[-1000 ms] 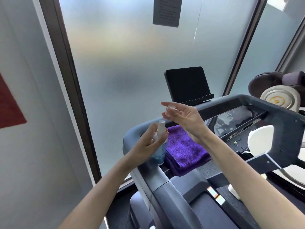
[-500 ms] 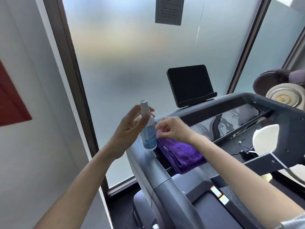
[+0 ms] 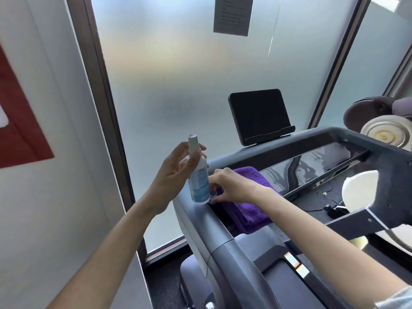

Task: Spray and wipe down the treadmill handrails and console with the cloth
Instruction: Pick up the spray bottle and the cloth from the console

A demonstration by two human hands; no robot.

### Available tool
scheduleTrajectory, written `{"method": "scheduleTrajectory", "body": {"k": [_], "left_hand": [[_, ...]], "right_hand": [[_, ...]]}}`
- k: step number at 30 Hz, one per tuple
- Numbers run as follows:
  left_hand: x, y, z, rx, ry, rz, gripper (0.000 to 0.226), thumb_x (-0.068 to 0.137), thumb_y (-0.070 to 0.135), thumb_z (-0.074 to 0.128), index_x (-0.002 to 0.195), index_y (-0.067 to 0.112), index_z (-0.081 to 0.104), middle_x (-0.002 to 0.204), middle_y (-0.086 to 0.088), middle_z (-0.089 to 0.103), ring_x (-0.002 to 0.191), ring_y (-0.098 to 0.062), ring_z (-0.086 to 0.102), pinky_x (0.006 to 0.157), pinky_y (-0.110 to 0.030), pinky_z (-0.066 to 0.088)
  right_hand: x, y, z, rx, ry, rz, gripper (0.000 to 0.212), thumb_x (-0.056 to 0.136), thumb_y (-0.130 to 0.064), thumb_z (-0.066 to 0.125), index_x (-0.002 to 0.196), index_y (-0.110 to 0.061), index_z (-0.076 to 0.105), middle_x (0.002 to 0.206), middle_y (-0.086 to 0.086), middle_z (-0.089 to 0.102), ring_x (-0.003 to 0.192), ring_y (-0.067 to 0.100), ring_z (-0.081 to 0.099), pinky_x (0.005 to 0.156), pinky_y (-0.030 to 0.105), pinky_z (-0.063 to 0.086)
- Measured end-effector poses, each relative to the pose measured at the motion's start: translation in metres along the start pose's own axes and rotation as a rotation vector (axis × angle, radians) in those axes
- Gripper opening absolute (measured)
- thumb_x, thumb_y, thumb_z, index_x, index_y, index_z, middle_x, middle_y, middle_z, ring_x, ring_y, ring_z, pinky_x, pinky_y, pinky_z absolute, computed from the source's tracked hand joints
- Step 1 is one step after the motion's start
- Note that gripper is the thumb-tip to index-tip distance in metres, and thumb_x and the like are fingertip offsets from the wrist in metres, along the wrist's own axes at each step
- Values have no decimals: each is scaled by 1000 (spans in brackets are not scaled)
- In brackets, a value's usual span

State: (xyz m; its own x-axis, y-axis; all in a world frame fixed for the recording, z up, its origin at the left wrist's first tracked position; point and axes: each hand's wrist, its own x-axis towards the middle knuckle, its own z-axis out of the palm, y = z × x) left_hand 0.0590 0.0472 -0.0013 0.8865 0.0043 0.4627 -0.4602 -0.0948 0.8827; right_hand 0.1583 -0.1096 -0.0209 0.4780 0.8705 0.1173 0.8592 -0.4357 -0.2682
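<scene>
The left hand point(image 3: 176, 175) still holds the spray bottle point(image 3: 198, 177) upright; the right hand point(image 3: 231, 186) now pinches the clear cap point(image 3: 213, 195) lower, beside the purple cloth point(image 3: 247, 206).

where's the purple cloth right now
In the head view the purple cloth lies folded on the treadmill console's left end, just inside the grey handrail, with the right hand resting on it beside the spray bottle.

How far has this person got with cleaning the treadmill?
Barely started. The spray bottle is uncapped and held upright in the left hand. The right hand pinches what looks like the small clear cap at the folded purple cloth, which lies on the console. Spraying and wiping the handrail and console remain; no wetness is visible.
</scene>
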Motion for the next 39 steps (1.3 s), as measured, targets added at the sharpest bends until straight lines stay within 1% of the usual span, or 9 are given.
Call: {"method": "scheduleTrajectory", "body": {"k": [7,11,15,17,21,24,29,34,39], "left_hand": [[-2,1,-4,3,16,-17,20,93,34,46,107,27,57,96,8,63,94,-17,63,93,-47,47],[-1,4,-2,-10,15,-15,18,96,34,48,108,23,57,99,-1,60,93,-16,63,89,-40,46],[6,9,5,6,7,-5,23,90,34,47,108,24,57,103,1,61,100,-17,61,90,-31,46],[11,12,11,28,3,4,26,89,36,47,110,25,57,107,3,63,101,-11,63,85,-21,48],[18,15,26,38,20,30,28,90,34,49,114,22,58,110,1,66,101,-10,64,79,-18,51],[20,16,36,33,37,63,26,94,27,49,117,20,59,111,7,66,98,0,63,74,-12,49],[18,11,37,149,117,24,47,89,33,57,134,33,46,134,4,52,111,-12,54,77,-7,47],[4,4,40,32,-117,-97,78,72,20,72,141,17,37,125,-8,58,104,-14,65,85,-26,56],[4,2,55,-28,-61,-82,69,68,21,76,129,21,44,114,-13,64,100,-23,68,85,-35,57]], "right_hand": [[-15,4,-6,101,71,73,35,73,-11,81,107,-14,70,84,-14,54,77,0,50,73,2,35],[-26,8,-16,219,208,111,28,78,-3,75,104,-11,72,92,-2,69,85,11,62,84,19,50],[-36,-1,-32,671,416,132,23,87,-5,68,110,-9,66,105,0,71,95,8,66,87,22,52],[-40,-8,-40,778,469,111,32,87,-11,69,118,-13,61,115,2,69,105,12,65,90,25,52],[-42,-20,-46,819,396,106,57,78,-9,77,129,-15,52,124,4,61,108,18,64,91,35,55],[-42,-24,-42,814,410,115,66,77,-3,77,134,-15,45,122,11,61,101,24,67,89,38,56],[-49,-29,-38,797,560,30,69,75,-9,78,128,-35,43,102,8,70,92,24,70,81,28,56],[-60,-28,-48,778,671,6,85,70,-20,84,136,-44,35,101,1,72,93,22,70,80,40,58],[-63,-28,-49,801,696,-41,83,81,-12,73,145,-30,24,104,6,70,97,27,67,89,43,54]]}}
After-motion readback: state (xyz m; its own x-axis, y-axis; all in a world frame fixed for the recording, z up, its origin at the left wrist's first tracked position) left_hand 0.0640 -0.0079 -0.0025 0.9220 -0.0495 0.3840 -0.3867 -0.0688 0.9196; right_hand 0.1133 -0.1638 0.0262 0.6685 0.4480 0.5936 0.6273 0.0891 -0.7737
